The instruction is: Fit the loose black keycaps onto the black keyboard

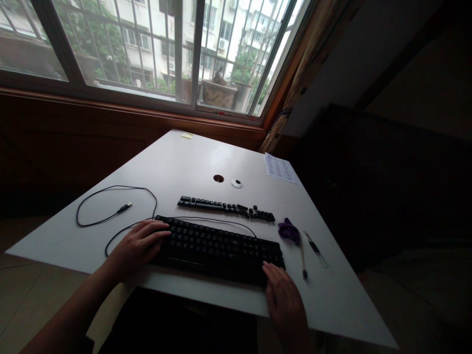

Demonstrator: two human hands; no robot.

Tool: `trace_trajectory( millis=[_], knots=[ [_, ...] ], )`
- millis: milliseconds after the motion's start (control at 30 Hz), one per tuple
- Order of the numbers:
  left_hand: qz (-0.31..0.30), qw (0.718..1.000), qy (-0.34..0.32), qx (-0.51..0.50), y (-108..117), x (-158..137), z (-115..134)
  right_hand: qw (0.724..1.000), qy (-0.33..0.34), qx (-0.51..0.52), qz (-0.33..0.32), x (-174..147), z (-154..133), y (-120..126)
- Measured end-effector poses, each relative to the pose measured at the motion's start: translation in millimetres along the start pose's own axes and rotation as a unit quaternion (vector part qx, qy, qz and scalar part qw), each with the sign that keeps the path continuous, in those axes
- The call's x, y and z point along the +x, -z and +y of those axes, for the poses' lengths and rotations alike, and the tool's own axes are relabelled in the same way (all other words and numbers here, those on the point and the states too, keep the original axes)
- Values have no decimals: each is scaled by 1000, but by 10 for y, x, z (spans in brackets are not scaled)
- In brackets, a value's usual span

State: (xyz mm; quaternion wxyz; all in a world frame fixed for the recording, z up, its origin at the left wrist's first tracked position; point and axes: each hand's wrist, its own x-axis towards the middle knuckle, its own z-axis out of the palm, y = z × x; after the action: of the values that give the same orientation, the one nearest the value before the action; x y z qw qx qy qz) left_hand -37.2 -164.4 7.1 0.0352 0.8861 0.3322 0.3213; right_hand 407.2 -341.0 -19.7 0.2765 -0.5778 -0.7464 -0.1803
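A black computer keyboard (217, 246) lies near the front edge of the white table. Its front strip looks bare of keycaps, while the rows behind still carry theirs. My left hand (142, 241) grips the keyboard's left end, fingers over the top. At the right end, my right hand (283, 292) holds the front corner with fingers bent over it; its thumb is low at the front side. Behind the keyboard, loose black keycaps (206, 203) are laid out in a line. The keyboard's black cable (121, 187) loops to the left and ends in a USB plug (124, 207).
Right of the keyboard lie a purple cloth (289, 231), a thin brush (303, 255) and a keycap puller-like tool with wire ends (315, 248). Farther back are a cable hole (219, 178), its white cover (237, 183), a printed sheet (280, 168) and a small yellowish paper (187, 135).
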Motion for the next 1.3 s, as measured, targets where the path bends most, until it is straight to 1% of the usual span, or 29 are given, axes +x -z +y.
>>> trace_trajectory(
  millis=[133, 233, 500, 700, 833, 933, 1033, 1133, 1200, 1300],
  knots=[
    [-7, 1000, 5, -1, -20, -21, -21, 1000, -9, 7, 9, 11, -13, 1],
    [-7, 1000, 21, -5, -30, -31, -22, 1000, -13, 4, 3, 1, -6, -7],
    [34, 996, 79, -33, 7, -41, -61, 1000, -9, -12, 11, -14, 3, -13],
    [44, 991, 121, -39, 10, -49, -92, 1000, -17, -5, 2, -25, 8, -26],
    [40, 989, 134, -51, 3, -46, -97, 1000, -20, 1, 6, -33, 32, -22],
    [31, 988, 140, -57, 1, -37, -96, 999, -33, 19, 13, 19, 65, 13],
    [28, 988, 144, -54, 3, -24, -95, 998, -58, 37, 10, 199, 127, 36],
    [31, 988, 142, -54, 4, -20, -92, 995, -84, 55, 6, 529, 245, -13],
    [30, 988, 140, -57, 3, -23, -87, 993, -97, 61, 7, 801, 371, -103],
    [23, 988, 143, -59, 1, -30, -78, 993, -99, 56, -6, 1198, 618, -312]
  ],
)
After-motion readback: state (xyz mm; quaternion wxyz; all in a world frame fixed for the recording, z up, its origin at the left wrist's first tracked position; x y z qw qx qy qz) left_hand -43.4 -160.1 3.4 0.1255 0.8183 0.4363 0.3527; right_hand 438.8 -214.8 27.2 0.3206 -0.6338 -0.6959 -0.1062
